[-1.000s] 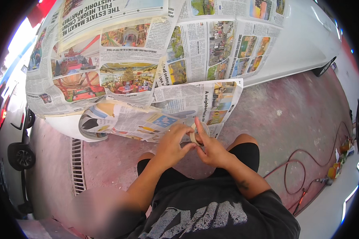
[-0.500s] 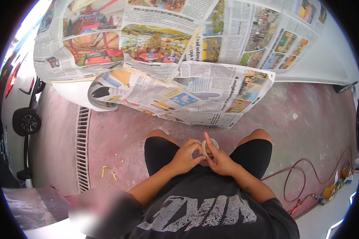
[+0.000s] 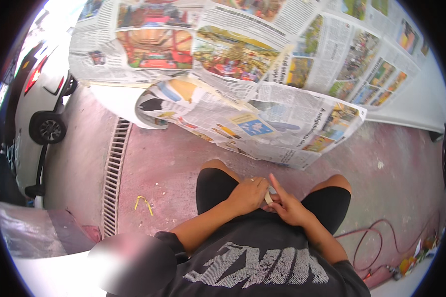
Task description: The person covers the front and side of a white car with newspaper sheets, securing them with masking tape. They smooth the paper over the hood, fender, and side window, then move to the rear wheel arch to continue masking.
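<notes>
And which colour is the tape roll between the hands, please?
The tape roll is pale cream, best seen in the head view, though partly hidden.

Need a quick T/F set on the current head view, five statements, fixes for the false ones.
1. A pale roll sits between the left hand and the right hand. True.
2. Newspaper covers the drain grate. False: the grate is uncovered; the newspaper is on a white vehicle.
3. A yellow strip lies on the floor, right of the grate in the picture. True.
4. The red hose is at the picture's left. False: the hose lies at the lower right.
5. The person wears white shorts. False: the shorts are black.
</notes>
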{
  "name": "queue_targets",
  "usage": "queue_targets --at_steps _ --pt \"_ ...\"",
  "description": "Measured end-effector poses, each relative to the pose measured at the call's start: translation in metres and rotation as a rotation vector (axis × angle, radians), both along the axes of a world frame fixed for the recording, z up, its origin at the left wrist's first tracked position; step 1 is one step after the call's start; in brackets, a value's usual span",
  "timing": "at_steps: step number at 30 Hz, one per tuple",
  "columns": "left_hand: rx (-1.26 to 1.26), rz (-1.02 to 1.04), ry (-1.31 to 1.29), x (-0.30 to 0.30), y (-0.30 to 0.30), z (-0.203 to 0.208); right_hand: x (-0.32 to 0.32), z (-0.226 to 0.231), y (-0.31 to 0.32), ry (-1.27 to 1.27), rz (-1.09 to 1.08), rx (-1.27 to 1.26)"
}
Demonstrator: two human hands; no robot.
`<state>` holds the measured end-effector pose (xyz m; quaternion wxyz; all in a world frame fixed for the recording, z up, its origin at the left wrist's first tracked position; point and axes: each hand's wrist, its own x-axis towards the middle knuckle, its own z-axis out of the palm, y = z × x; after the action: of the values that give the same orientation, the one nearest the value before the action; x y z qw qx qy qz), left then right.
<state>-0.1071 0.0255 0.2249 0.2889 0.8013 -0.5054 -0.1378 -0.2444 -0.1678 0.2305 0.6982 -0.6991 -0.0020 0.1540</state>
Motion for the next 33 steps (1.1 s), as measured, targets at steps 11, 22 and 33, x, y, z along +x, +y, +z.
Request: queue_targets --at_steps 11,22,33 --pt "-0.067 0.195 0.534 0.009 0.001 0.011 0.007 0.009 -0.015 0.019 -0.036 -0.059" --pt "-0.05 0.165 0.311 -0.006 0.002 -0.016 0.007 0.008 -0.016 0.019 -0.065 -0.189" --pt "-0.284 0.184 0.686 0.034 -0.033 0.045 0.007 0.041 -0.045 -0.244 -0.486 -0.33"
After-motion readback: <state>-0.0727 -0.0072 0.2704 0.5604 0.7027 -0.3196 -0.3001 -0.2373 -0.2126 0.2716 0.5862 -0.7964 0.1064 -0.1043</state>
